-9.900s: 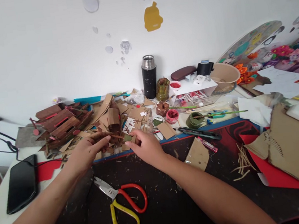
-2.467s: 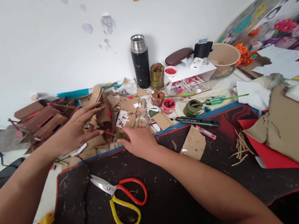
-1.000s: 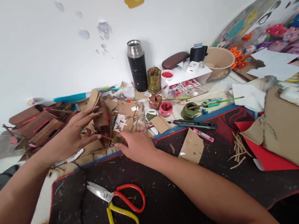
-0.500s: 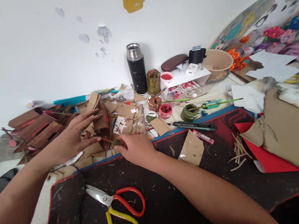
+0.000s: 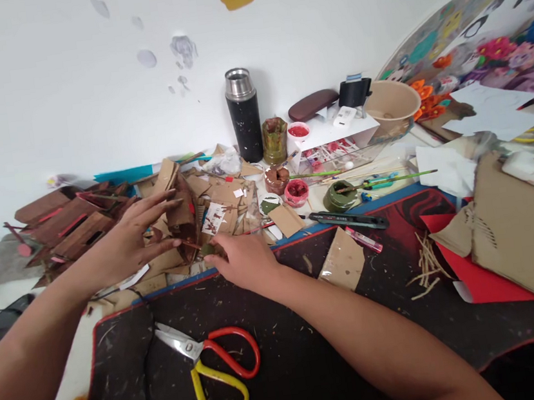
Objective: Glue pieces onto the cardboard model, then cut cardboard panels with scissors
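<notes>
My left hand (image 5: 123,240) reaches over the pile of cardboard with its fingers stretched and spread. Its fingertips are at the edge of a brown-painted cardboard piece (image 5: 181,212) that stands up and bears a small red patch; whether they touch it I cannot tell. My right hand (image 5: 245,260) is closed in a pinch on a small dark green piece (image 5: 209,250) at the foot of that brown piece. A thin reddish-brown stick extends from the green piece towards my left thumb. The right fingers partly hide the green piece.
Scissors (image 5: 196,358) lie half open on the dark mat (image 5: 306,364). Brown painted cardboard models (image 5: 70,221) are heaped at left. Behind stand a black flask (image 5: 244,121), red paint (image 5: 296,191), and a green paint jar (image 5: 339,197) with a brush. A utility knife (image 5: 347,220) rests nearby.
The view has shifted slightly, so the flask and wall marks sit a little higher. Both hands keep almost the same places and poses by the brown piece.
</notes>
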Available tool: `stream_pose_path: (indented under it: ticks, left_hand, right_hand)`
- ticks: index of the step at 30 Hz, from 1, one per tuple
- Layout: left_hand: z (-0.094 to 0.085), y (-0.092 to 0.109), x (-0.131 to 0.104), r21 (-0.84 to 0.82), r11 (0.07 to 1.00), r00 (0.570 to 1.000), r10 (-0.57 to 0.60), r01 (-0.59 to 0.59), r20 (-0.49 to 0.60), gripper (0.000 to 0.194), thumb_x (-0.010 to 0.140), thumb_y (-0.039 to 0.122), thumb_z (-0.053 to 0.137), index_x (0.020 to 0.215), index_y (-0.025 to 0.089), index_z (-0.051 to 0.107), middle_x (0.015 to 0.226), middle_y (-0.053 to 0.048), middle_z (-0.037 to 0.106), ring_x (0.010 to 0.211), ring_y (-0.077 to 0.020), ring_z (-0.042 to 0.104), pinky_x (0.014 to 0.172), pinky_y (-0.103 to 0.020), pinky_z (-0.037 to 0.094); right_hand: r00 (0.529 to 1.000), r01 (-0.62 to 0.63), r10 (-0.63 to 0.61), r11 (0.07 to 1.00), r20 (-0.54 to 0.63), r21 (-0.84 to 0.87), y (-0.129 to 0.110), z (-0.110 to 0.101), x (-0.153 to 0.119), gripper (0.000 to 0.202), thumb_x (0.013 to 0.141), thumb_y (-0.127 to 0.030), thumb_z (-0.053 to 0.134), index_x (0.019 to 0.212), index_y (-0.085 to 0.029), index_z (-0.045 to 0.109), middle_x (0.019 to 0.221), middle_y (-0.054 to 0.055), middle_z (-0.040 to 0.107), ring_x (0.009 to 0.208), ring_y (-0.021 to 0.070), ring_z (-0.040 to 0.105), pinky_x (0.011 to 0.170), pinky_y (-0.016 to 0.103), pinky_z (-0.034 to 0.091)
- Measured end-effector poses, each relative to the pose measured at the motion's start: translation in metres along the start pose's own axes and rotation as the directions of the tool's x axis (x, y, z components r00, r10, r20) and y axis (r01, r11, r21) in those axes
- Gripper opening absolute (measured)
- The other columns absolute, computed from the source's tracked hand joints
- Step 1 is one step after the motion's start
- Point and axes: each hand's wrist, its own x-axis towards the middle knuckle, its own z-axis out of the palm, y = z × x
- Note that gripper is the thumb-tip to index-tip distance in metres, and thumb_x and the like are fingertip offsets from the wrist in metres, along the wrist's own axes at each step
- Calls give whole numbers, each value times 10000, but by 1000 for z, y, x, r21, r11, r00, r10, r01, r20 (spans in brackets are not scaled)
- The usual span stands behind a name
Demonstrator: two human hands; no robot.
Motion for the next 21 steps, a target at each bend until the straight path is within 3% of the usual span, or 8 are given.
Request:
stream_pose_path:
  ticks: [12,21]
  left_hand:
    - [0,2,0,-27,999,1000,-28,28,-6,856,944,794,533,1640,312,407,1737,-102,381,1607,-332,328,1317,-529,247]
    - [-1,2,0,-30,998,999,-50,50,3,884,923,828,519,1656,355,380,1745,-77,368,1600,-341,336,1315,-536,262]
  right_hand:
    - [1000,0,0,1000,5,-3,0,0,0,370,1079,-497,600,1303,-219,697,1071,79,834,1012,293,789,873,384,535]
    - [1000,-2,2,1000,5,12,0,0,0,373,1075,-499,605,1308,-222,695,1081,74,832,1020,291,785,877,383,539]
